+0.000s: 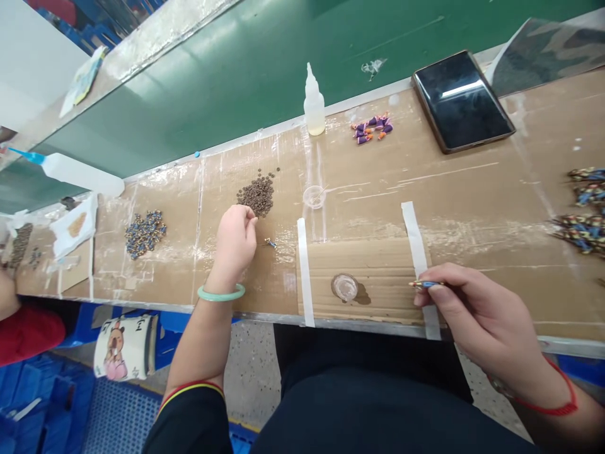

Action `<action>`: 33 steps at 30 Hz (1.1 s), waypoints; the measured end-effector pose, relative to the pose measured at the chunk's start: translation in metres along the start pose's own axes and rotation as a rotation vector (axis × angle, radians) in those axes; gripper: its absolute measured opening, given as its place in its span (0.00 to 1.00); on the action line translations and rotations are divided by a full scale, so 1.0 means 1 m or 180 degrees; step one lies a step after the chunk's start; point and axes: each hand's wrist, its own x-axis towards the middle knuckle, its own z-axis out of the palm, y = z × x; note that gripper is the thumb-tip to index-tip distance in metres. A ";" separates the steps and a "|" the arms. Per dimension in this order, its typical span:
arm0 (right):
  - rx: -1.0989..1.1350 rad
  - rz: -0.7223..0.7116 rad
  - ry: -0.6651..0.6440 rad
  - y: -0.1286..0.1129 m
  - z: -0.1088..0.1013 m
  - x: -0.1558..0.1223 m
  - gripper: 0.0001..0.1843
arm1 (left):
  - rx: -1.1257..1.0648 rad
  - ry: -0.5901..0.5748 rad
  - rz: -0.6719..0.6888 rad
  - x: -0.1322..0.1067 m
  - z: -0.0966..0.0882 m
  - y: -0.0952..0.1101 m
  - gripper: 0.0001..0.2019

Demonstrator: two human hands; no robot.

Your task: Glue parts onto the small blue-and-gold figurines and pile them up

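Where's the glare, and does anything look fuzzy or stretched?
Head view: white glare crosses the black rectangular tablet screen, and sheen marks the glossy green panel; head view: the slim blue-and-yellow piece in the right hand is too small for fine detail, and the multicoloured pile at the right edge looks soft; head view: the blue-tipped white plastic bottle leans, perhaps lens stretch.
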 end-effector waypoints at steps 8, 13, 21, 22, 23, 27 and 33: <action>0.0023 -0.0236 0.0255 0.003 0.004 -0.003 0.07 | -0.2572 0.0095 -0.0631 -0.030 -0.008 0.045 0.08; 0.0101 -0.0378 0.0710 -0.013 0.016 -0.005 0.08 | -0.3734 -0.0933 -0.1052 -0.068 0.015 0.097 0.21; 0.0526 -0.0912 0.2204 -0.056 0.042 0.011 0.07 | -0.4126 -0.0645 -0.0619 -0.124 0.062 0.174 0.23; 0.0499 -0.0999 0.2215 -0.059 0.042 0.015 0.07 | -0.4076 -0.0465 -0.0371 -0.127 0.064 0.178 0.22; 0.0478 -0.1101 0.2245 -0.062 0.042 0.018 0.07 | -0.4025 -0.0316 -0.0136 -0.129 0.065 0.181 0.20; 0.0554 -0.1468 0.2562 -0.069 0.041 0.025 0.05 | -0.3844 0.0010 0.0442 -0.137 0.064 0.185 0.17; 0.0520 -0.1611 0.2706 -0.070 0.035 0.020 0.06 | -0.4019 -0.0183 0.0563 -0.142 0.058 0.187 0.13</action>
